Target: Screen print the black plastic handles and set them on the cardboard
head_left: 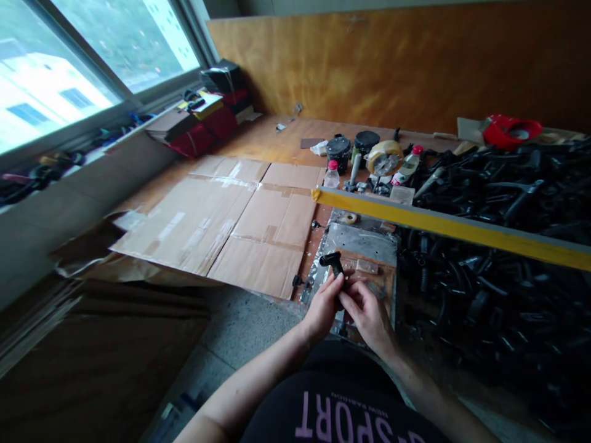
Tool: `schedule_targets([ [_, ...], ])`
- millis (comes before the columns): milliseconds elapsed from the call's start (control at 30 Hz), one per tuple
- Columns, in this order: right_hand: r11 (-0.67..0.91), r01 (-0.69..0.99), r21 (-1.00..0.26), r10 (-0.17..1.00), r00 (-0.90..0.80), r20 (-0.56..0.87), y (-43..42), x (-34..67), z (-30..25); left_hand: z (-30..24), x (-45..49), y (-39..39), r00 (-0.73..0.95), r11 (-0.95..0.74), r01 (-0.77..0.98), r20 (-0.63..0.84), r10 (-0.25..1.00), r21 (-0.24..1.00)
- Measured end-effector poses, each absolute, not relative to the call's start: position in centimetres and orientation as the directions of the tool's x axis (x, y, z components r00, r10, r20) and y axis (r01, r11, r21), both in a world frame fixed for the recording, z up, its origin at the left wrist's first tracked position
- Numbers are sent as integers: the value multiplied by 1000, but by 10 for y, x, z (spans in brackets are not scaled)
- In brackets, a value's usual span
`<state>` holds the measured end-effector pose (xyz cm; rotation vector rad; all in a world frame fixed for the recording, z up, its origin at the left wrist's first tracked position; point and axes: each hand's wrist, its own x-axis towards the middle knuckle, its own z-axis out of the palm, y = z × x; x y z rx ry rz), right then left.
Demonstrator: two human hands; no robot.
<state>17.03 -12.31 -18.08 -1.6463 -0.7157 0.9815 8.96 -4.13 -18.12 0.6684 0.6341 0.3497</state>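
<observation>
A black plastic part with a short tube-like head (pixel 330 259) stands up out of my left hand (pixel 322 307), whose thumb and fingers are closed round its stem. My right hand (pixel 369 311) is closed at the lower end of the same part, fingertips bent against it. The grip hides most of the stem. Both hands are above a worn metal plate (pixel 364 239) and a brown board at the bench's front edge. A small clear block (pixel 368 266) lies just beyond my right fingers.
Flattened cardboard (pixel 258 227) covers the bench to the left. A yellow-faced bar (pixel 443 224) crosses in front of a big heap of black parts (pixel 489 307) on the right. Behind stand black tubs (pixel 338 151), red-capped bottles (pixel 332 177) and a tape roll (pixel 384 158).
</observation>
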Motion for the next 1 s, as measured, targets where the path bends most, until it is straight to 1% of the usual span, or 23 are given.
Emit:
schedule_targets([
  [133, -316, 85, -945, 824, 518, -229, -133, 164, -179, -180, 88, -46, 835, 844, -120, -406, 371, 523],
  [233, -337, 169, -926, 818, 539, -199, -138, 163, -179, -183, 88, -49, 875, 881, -113, -374, 307, 459],
  [333, -347, 247, -905, 814, 559, -159, -142, 163, -179, -187, 89, -50, 898, 889, -114, -336, 283, 443],
  [433, -355, 284, -890, 805, 578, -137, -146, 163, -178, -191, 91, -52, 915, 897, -100, -314, 252, 431],
  [667, -385, 295, -875, 787, 600, -144, -151, 163, -181, -192, 95, -55, 935, 889, -86, -271, 227, 449],
  [1000, -377, 291, -879, 780, 611, -132, -151, 165, -182, -193, 99, -53, 944, 893, -51, -270, 188, 447],
])
